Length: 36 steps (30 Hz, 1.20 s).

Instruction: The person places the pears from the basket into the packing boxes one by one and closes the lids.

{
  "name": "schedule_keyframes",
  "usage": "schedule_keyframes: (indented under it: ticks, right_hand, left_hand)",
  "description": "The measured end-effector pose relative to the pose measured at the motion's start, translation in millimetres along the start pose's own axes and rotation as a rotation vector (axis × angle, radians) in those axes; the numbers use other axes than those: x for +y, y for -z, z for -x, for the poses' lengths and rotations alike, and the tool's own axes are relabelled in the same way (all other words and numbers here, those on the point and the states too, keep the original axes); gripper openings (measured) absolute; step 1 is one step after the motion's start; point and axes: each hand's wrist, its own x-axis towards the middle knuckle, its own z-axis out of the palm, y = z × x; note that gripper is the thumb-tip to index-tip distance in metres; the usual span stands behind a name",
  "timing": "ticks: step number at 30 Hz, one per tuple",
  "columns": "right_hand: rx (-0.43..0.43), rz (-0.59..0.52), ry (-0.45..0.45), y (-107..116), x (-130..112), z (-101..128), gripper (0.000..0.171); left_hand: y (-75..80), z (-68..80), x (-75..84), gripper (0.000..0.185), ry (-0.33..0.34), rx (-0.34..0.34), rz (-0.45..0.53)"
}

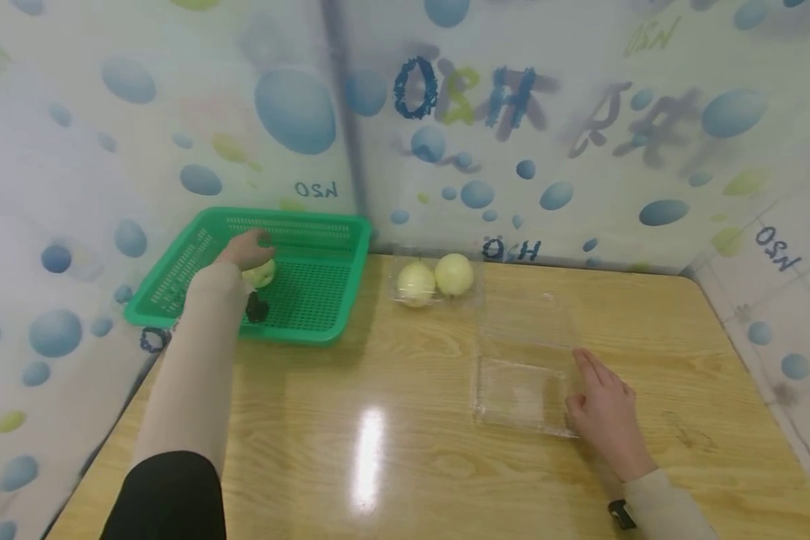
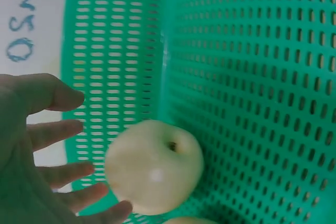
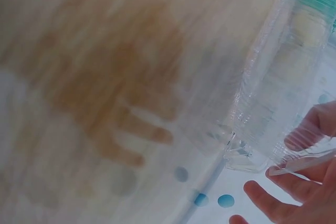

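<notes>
A wooden table (image 1: 412, 465) bears a green basket (image 1: 310, 330), a clear open box (image 1: 523, 390) and a closed box of fruit (image 1: 435, 281).

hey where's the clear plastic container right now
In the head view the clear plastic container lies open on the wooden table, right of centre, with the right hand at its right edge and two pale fruits just beyond it.

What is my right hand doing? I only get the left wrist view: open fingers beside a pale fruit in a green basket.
Observer: The right hand lies open on the table, fingers against the edge of a clear plastic box.
Operator: Any fruit outside the basket?
Observer: Yes, two pale fruits sit in clear packaging by the back wall, right of the green basket.
</notes>
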Motion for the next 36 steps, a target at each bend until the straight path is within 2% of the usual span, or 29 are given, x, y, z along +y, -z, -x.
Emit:
schedule_keyframes:
  ticks: [5, 8, 11, 16, 19, 25, 27, 31, 36]
  right_hand:
    - [0.003, 0.002, -0.003, 0.5, 1.2, -0.5, 0.065]
    - [0.008, 0.003, 0.001, 0.3, 0.9, -1.2, 0.065]
    - [-0.001, 0.002, -0.002, 0.3, 0.5, -1.3, 0.065]
    - [-0.016, 0.000, -0.007, 0.3, 0.4, 0.4, 0.066]
    - [-0.016, -0.007, -0.007, 0.5, 0.2, 0.7, 0.066]
    - [-0.013, -0.015, -0.014, 0.2, 1.0, -0.6, 0.065]
    - [-0.004, -0.014, -0.014, -0.1, 1.8, -0.9, 0.065]
    - [0.014, -0.015, -0.019, 0.0, 3.0, 0.1, 0.065]
    - [0.018, -0.020, -0.017, 0.2, 3.2, 0.8, 0.064]
  left_hand:
    - [-7.5, -6.8, -7.4, 0.070, 0.067, -0.016, 0.055]
    - [-9.1, -6.2, -11.1, 0.074, 0.108, -0.023, 0.018]
    - [-9.4, -5.1, -13.0, 0.077, 0.147, 0.013, -0.023]
    - [-8.7, -7.1, -17.6, 0.072, 0.200, 0.060, -0.028]
    - [-8.1, -9.7, -24.2, 0.071, 0.210, 0.017, -0.019]
    - [-10.1, -10.5, -32.7, 0.085, 0.232, -0.083, 0.113]
    - [-11.0, -5.8, -29.4, 0.090, 0.242, -0.119, 0.130]
    - [-10.2, 5.6, -16.8, 0.092, 0.220, -0.177, 0.116]
    - [-8.1, 9.5, -8.0, 0.087, 0.174, -0.171, 0.077]
